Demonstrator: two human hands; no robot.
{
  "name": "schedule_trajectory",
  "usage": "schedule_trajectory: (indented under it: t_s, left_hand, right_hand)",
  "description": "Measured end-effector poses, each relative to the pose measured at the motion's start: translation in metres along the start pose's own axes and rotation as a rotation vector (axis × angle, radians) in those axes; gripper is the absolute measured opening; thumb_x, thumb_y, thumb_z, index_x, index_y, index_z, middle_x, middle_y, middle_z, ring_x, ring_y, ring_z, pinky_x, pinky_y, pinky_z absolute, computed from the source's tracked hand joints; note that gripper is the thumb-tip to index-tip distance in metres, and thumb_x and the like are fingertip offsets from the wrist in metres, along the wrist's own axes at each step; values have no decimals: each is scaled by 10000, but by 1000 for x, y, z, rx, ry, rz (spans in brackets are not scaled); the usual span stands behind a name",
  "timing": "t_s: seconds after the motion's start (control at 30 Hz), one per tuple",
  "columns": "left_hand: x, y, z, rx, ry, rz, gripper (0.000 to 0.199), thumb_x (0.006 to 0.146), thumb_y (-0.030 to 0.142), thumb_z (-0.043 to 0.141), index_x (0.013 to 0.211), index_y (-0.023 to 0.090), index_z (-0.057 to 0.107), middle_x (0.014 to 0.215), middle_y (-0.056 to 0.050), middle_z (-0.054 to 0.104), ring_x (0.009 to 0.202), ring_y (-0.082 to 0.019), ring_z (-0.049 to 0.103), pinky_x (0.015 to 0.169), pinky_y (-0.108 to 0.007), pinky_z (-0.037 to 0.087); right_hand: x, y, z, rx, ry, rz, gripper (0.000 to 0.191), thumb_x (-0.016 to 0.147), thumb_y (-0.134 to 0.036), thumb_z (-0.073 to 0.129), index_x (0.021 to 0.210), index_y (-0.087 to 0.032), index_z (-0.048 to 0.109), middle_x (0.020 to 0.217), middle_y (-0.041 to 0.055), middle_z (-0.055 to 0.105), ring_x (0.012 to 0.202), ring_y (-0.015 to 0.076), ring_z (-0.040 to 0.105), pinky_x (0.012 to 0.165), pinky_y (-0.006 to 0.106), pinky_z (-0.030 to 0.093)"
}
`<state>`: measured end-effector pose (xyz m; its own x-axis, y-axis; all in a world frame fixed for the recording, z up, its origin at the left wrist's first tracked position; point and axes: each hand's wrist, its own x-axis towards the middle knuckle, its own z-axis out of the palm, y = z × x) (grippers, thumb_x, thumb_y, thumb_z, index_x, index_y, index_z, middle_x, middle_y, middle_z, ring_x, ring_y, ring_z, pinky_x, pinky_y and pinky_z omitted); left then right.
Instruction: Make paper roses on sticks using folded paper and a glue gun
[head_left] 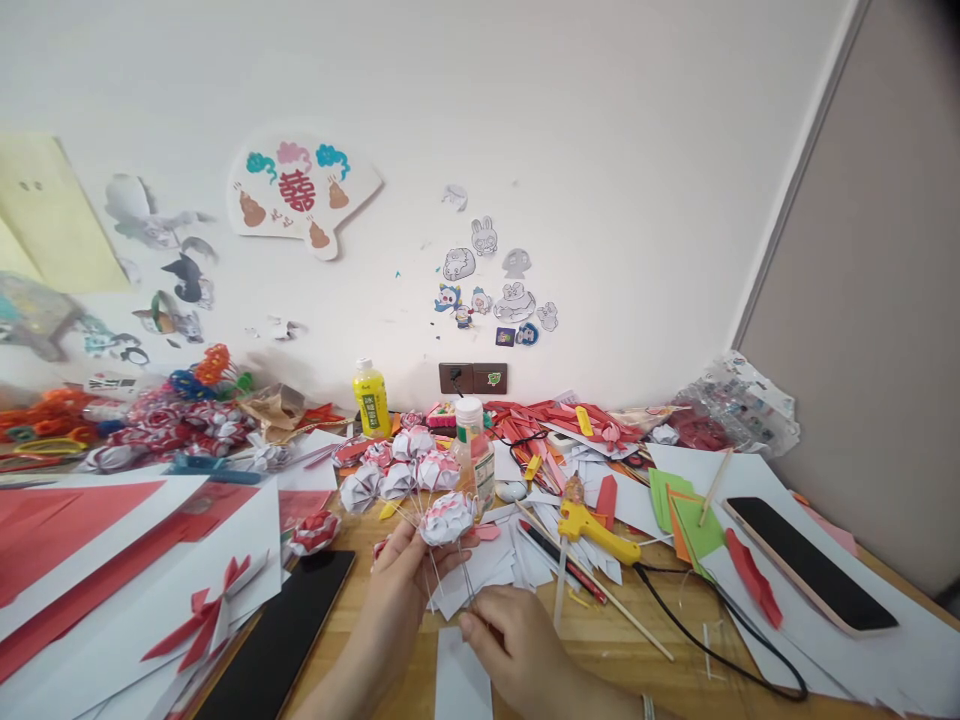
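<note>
My left hand is closed around thin wire stems that fan out near a white and pink paper flower. The flower sits just above its fingers. Lower down, my right hand pinches the lower ends of some wire stems between thumb and fingers. Just beyond the hands is a cluster of more folded paper flowers, white with pink or red; some appear joined to the held stems, though I cannot tell how many. White paper strips lie behind the right hand.
A yellow hot glue gun with a black cord lies to the right, by pens and a wooden stick. Farther right is a phone. A yellow bottle and a white-capped bottle stand behind. A black slab lies left.
</note>
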<state>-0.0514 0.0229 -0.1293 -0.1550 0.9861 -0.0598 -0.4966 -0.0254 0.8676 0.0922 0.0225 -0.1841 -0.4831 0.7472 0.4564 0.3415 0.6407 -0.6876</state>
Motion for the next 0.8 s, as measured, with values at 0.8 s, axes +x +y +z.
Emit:
schedule_trajectory:
  t_s: [0.8]
  left_hand:
    - [27, 10, -24, 388, 138, 198, 384, 627, 526, 694, 768, 218, 514, 596, 71, 564, 473, -89, 514, 452, -202, 391]
  right_hand:
    - [5, 8, -6, -76, -17, 151, 212, 943, -293, 330, 898, -195, 513, 609, -12, 541, 541, 166, 512, 504, 245, 231]
